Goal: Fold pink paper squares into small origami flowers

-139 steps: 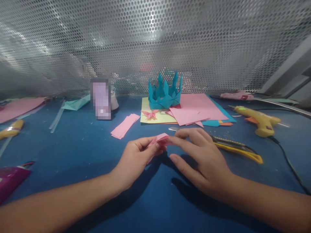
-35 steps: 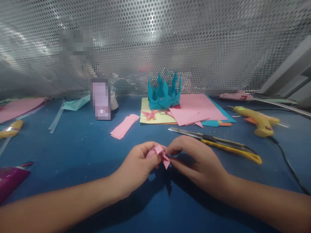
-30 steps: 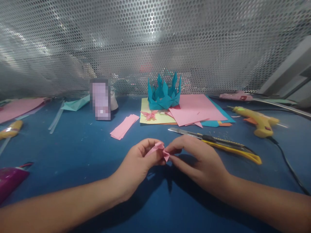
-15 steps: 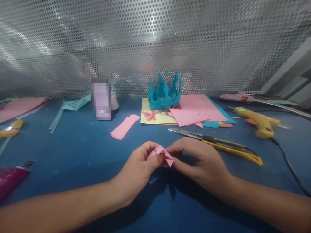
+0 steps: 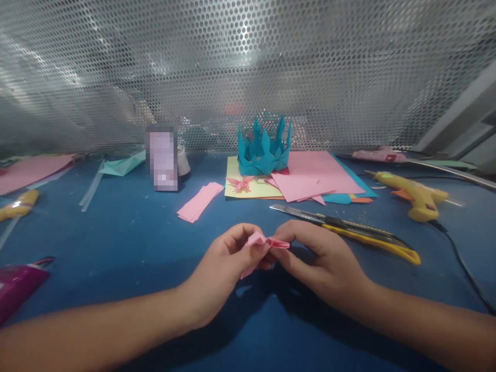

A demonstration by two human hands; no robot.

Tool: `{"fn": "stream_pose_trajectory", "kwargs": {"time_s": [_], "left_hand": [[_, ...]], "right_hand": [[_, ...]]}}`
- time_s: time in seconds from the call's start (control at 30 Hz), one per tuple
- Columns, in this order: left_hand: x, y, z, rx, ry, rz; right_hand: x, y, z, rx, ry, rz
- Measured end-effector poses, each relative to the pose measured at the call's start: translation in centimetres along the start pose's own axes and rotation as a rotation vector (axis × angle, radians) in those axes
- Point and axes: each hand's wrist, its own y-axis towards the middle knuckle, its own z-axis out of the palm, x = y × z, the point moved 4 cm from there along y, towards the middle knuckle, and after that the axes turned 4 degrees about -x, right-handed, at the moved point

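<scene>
Between my hands is a small folded piece of pink paper (image 5: 257, 239), held just above the blue table (image 5: 151, 243). My left hand (image 5: 232, 258) pinches its left part with the thumb on top; its fingers behind are partly hidden. My right hand (image 5: 313, 253) has its thumb and index finger closed on the narrow right end of the paper. Beyond my hands lies a small stack of pink paper strips (image 5: 200, 202). A cutter knife (image 5: 341, 225) with a yellow handle rests just past my right hand, its blade pointing left.
A teal folded-paper crown (image 5: 263, 155) stands on coloured paper sheets (image 5: 325, 170), with a small pink paper flower (image 5: 240, 183) beside it. A yellow glue gun (image 5: 418, 194) lies right, its cable running forward. A white spool (image 5: 183, 161) and a magenta object (image 5: 21, 289) are left.
The pink paper has turned in my fingers: its right end now points rightward instead of down. My right fingers now pinch that end. The things on the table stay in place.
</scene>
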Motion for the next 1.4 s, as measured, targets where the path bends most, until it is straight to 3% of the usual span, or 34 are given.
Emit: {"fn": "stream_pose_trajectory", "kwargs": {"time_s": [0.57, 0.83, 1.4], "left_hand": [[0.24, -0.11, 0.63, 0.139, -0.013, 0.012], [0.47, 0.06, 0.45, 0.141, 0.075, 0.034], [0.31, 0.18, 0.28, 0.112, 0.273, 0.115]], "right_hand": [[0.08, -0.22, 0.26, 0.086, 0.083, 0.045], [-0.20, -0.28, 0.15, 0.075, 0.162, 0.073], [-0.44, -0.20, 0.40, 0.098, 0.052, 0.057]]}}
